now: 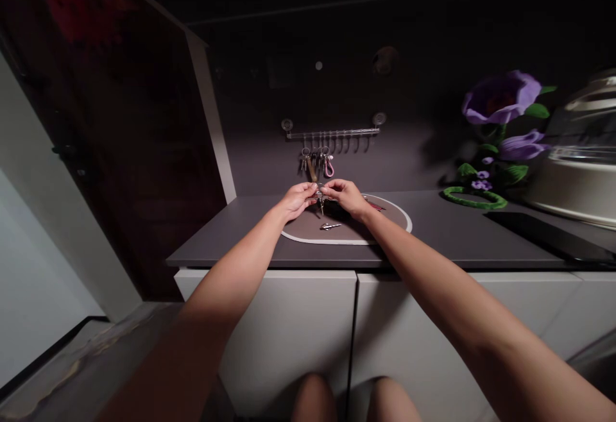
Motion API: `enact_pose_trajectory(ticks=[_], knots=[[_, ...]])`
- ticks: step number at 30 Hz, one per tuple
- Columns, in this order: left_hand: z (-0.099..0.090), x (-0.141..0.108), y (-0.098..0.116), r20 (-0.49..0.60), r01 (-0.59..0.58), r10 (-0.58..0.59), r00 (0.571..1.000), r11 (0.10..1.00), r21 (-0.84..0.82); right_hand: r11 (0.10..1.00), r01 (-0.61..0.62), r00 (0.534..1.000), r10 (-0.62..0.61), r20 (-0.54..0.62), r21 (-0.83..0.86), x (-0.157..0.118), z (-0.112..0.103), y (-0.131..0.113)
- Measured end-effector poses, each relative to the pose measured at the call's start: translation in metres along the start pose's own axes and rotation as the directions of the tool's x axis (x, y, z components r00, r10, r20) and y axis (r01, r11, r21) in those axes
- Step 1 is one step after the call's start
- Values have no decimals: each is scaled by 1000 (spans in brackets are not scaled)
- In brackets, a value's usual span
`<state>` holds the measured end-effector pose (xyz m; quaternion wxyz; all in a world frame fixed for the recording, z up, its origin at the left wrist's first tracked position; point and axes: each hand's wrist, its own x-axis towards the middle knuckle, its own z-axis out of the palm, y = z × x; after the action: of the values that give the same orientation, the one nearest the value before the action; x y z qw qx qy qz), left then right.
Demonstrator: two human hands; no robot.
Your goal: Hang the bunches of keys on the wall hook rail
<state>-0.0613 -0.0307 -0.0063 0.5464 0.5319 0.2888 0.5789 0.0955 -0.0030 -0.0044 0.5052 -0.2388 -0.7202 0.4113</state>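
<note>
Between my two hands, above an oval brown mat (308, 233) with a white rim, is a key ring (320, 186) with keys (322, 206) hanging from it. My left hand (299, 200) pinches it from the left, thumb and fingers together. From the right, my right hand (345, 195) grips the same ring with its fingertips. A small silver key (330, 226) lies on the mat just below the hands. Red and dark items (376, 204) lie partly hidden behind my right wrist.
On the wall, a hook rail (337, 133) carries several key sets, one with a pink loop (329, 167). Purple felt flowers (503, 101) with a green ring base (474, 197) stand at right, beside a large white-based appliance (572, 185). A dark flat panel (543, 236) lies on the grey counter (212, 233).
</note>
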Motion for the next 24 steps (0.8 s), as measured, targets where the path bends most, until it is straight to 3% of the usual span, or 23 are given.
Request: enact_pose_trajectory(ticks=[16, 24], knots=[[0, 5, -8, -53, -98, 109, 993, 980, 175, 993, -44, 998, 48, -32, 111, 0, -2, 0], [3, 5, -11, -70, -124, 154, 986, 939, 321, 978, -31, 991, 57, -121, 207, -1, -5, -2]])
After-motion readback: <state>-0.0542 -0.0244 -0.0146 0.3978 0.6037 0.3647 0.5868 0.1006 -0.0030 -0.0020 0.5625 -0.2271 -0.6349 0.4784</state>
